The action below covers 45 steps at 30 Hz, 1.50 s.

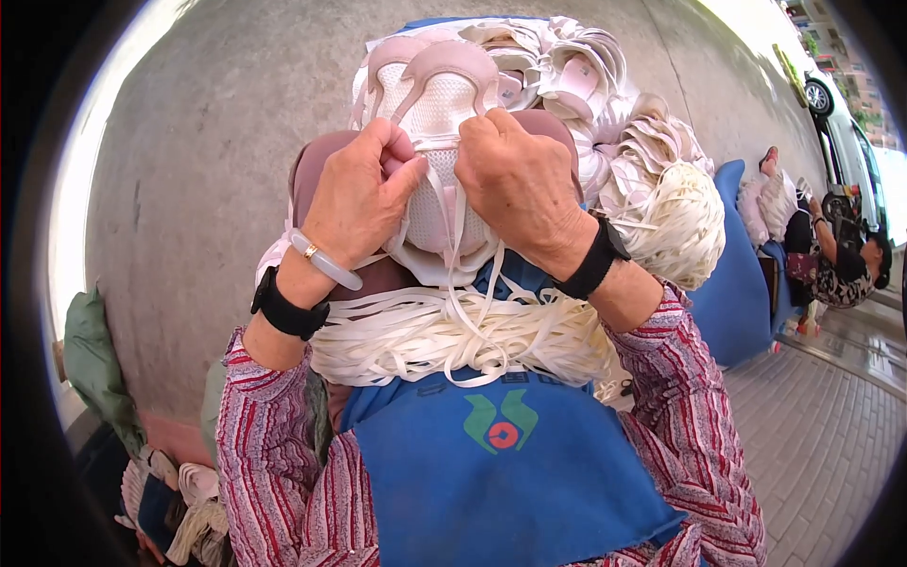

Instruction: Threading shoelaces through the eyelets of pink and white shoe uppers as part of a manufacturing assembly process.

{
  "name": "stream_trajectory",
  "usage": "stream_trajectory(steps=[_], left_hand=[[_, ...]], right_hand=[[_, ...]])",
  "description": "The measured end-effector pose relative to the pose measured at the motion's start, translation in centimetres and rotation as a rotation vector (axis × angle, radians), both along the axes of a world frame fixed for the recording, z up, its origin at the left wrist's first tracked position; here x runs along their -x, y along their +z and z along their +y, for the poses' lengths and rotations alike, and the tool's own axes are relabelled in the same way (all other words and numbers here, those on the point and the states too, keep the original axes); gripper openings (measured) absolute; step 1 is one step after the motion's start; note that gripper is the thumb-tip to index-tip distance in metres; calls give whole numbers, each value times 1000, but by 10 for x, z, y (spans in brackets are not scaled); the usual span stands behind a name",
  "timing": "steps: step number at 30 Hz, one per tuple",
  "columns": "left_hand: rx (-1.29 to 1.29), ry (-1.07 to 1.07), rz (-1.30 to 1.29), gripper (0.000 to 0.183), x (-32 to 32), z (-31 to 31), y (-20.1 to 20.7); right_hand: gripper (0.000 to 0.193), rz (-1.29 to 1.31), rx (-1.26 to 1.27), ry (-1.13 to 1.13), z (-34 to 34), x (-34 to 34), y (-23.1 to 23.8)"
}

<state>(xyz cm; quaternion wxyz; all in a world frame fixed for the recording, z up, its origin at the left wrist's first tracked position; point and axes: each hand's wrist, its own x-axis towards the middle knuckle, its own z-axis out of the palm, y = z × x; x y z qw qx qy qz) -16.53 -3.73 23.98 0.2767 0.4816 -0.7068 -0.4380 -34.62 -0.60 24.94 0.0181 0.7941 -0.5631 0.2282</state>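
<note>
A shoe upper point(449, 94) of white mesh with pale pink overlays lies across my lap, between my knees. A white shoelace point(458, 222) runs across its lacing area, and its loose ends trail down toward me. My left hand point(364, 194) pinches the lace between thumb and fingers at the upper's left side. Opposite it, my right hand point(520, 184) is closed at the right side, with the lace running into its curled fingers. A thick bundle of white laces point(406, 340) rests on my lap over a blue apron point(501, 501).
Beyond my knees, stacked shoe uppers point(586, 80) spread to the right. A rounded heap of pale laces point(685, 227) sits beside a blue plastic seat point(732, 283). Farther right another person point(841, 265) sits near a parked car point(864, 170). Green fabric point(99, 369) lies at left.
</note>
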Motion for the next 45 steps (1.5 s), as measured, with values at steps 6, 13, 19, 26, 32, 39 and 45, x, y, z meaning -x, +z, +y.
stream_trajectory(steps=[6,13,19,26,32,39,45], left_hand=[[27,11,15,17,-1,3,-1],[-40,-1,59,17,-3,2,-6],[-18,-19,40,20,-3,5,-5],[-48,-4,54,23,-5,6,-7],[-45,-10,74,23,-6,8,-10],[-134,-34,102,22,-7,7,-9],[-90,-41,72,21,-8,7,-9]], right_hand=[[12,-58,-26,16,-6,9,-5],[13,-160,17,110,0,18,-2],[7,108,-15,55,2,4,1],[10,33,0,101,-6,7,-4],[17,-523,-441,157,-27,35,-2],[23,-524,-459,111,-16,34,-2],[15,-423,-148,144,-10,27,-11]])
